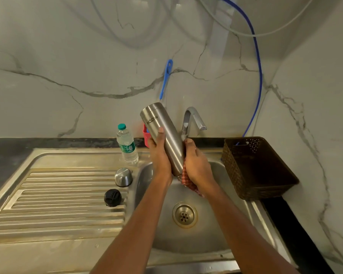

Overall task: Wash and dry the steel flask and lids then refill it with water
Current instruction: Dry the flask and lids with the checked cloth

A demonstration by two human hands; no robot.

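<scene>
Head view looks down at a steel sink (pixel 216 238) set in a counter. Two bare arms reach out over the sink bowl. The steel flask (pixel 163 131) is held up in the air above the bowl, just in front of the tap (pixel 193 117). It is upside down and tilted, with its flat bottom pointing up and to the left and its mouth end down between the hands. The left hand (pixel 158 155) grips the flask from the left side, with its fingers wrapped round the back. The right hand (pixel 196 163) grips a red checked cloth (pixel 190 183) and presses it on the right side of the flask, low down. The end of the cloth hangs under that hand. On the ridged draining board (pixel 57 194) to the left stand two lids, near each other but not touching. The steel lid (pixel 123 177) is closer to the wall, and the black lid (pixel 112 197) is closer to the person. A plastic water bottle (pixel 127 144) with a green cap stands upright behind them. A brown basket (pixel 261 169) sits on the counter right of the sink. A blue brush (pixel 166 78) hangs on the marble wall.
</scene>
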